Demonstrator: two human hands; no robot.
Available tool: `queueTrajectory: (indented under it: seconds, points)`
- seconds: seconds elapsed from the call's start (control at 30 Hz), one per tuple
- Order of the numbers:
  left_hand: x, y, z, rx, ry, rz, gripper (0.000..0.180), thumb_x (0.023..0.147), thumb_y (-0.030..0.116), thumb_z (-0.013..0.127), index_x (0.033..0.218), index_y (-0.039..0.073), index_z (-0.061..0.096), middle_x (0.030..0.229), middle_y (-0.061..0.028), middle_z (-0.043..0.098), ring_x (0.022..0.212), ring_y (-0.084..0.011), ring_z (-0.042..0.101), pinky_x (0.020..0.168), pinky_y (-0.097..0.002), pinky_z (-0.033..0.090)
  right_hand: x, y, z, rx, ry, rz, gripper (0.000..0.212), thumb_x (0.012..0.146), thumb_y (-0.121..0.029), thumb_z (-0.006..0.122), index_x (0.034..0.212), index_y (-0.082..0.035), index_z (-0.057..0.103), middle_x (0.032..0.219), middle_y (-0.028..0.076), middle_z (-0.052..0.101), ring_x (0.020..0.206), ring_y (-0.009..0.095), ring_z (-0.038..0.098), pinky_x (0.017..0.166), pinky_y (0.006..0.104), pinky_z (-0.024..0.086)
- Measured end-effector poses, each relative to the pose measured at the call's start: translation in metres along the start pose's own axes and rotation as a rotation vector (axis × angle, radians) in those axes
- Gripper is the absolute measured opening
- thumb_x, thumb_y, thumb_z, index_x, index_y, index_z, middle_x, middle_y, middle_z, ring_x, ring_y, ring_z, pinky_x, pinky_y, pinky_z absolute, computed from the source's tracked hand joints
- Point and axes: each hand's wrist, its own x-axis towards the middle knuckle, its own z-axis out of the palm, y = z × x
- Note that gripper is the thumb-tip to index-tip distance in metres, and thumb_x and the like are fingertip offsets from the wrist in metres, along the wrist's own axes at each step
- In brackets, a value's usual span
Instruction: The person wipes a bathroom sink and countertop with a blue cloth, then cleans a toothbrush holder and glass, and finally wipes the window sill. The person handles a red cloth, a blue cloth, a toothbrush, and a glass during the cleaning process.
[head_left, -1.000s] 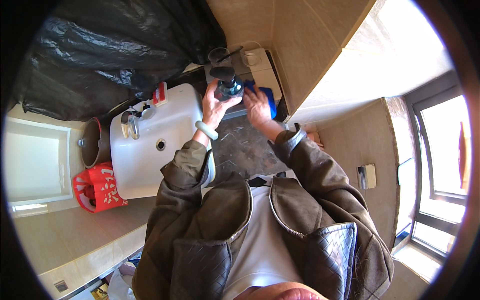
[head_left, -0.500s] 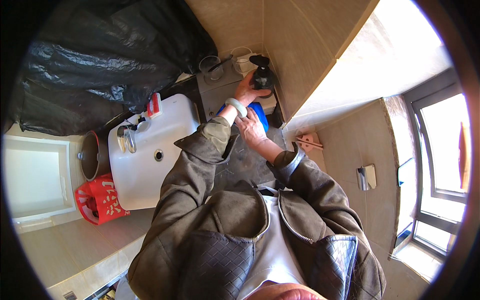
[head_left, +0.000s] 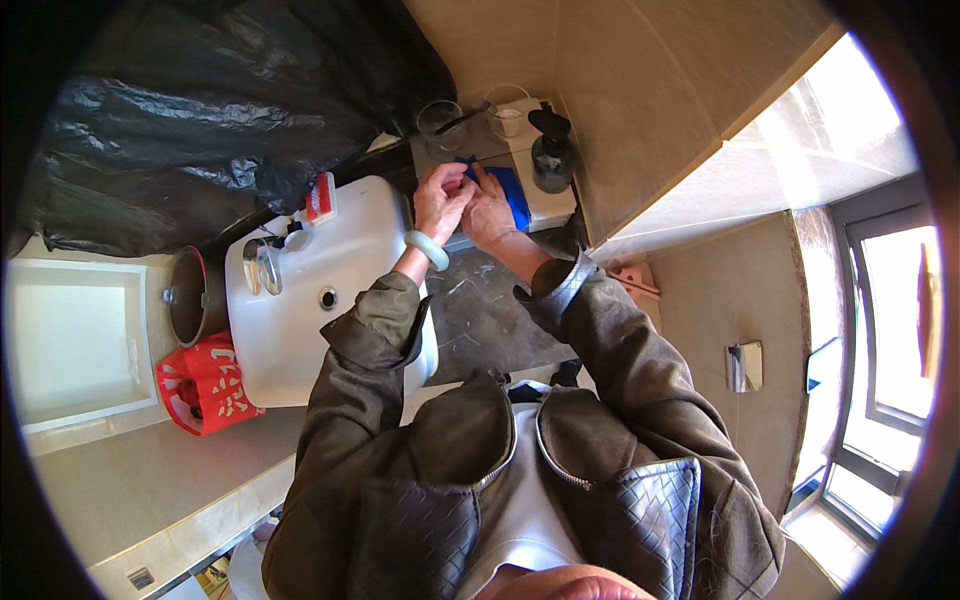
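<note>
Fingers extended, a person's right hand (head_left: 487,212) rests on a blue cloth (head_left: 511,196), right of the white sink (head_left: 300,340) and near a dark pump bottle (head_left: 552,163); the left hand (head_left: 440,208) curls alongside, its grip unclear.

A grey-framed window (head_left: 893,325) glares white at right, beside beige tiled walls (head_left: 650,110).

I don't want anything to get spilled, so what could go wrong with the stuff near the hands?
The right hand is on a blue cloth, and the dark pump bottle stands close by, so a wide sweep might knock the bottle over. A clear cup with a dark stick-like thing across its rim stands just past the left hand; a bump could tip it.
</note>
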Motion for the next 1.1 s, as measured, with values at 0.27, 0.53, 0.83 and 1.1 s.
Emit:
queueTrajectory:
  seconds: [0.27, 0.53, 0.83, 1.1]
  points:
    - [0.021, -0.002, 0.003, 0.171, 0.392, -0.019, 0.079, 0.063, 0.016, 0.088, 0.124, 0.003, 0.041, 0.123, -0.0238, 0.044, 0.114, -0.0362, 0.046, 0.095, -0.0431, 0.040, -0.032, 0.021, -0.023, 0.239, -0.064, -0.232, 0.040, 0.088, -0.016, 0.063, 0.128, -0.018, 0.061, 0.141, 0.002, 0.052, 0.139, 0.028, 0.037, 0.114, 0.0448, 0.029]
    - [0.087, -0.032, 0.004, 0.113, 0.341, 0.131, 0.106, 0.051, 0.023, 0.096, 0.138, 0.006, 0.037, 0.130, -0.0230, 0.052, 0.121, -0.0363, 0.049, 0.103, -0.0422, 0.041, -0.039, 0.029, -0.020, 0.228, -0.009, -0.146, 0.040, 0.089, -0.016, 0.063, 0.128, -0.017, 0.061, 0.144, 0.004, 0.050, 0.140, 0.031, 0.035, 0.115, 0.0462, 0.029]
    - [0.079, -0.040, -0.004, -0.017, 0.302, 0.053, 0.087, 0.053, 0.017, 0.094, 0.128, 0.006, 0.050, 0.115, -0.0138, 0.062, 0.108, -0.0254, 0.060, 0.093, -0.0356, 0.048, -0.041, 0.028, -0.015, 0.238, 0.026, -0.128, 0.040, 0.087, -0.014, 0.064, 0.127, -0.017, 0.061, 0.143, 0.004, 0.051, 0.139, 0.031, 0.036, 0.114, 0.0469, 0.030]
    - [0.015, -0.016, -0.035, -0.554, 0.093, -0.008, 0.084, 0.054, 0.002, 0.088, 0.128, 0.008, 0.047, 0.114, -0.0087, 0.049, 0.108, -0.0240, 0.056, 0.092, -0.0387, 0.051, -0.051, 0.022, -0.012, 0.668, 0.422, 0.081, 0.032, 0.093, -0.012, 0.061, 0.125, -0.007, 0.061, 0.124, 0.015, 0.063, 0.120, 0.033, 0.057, 0.106, 0.0430, 0.040]
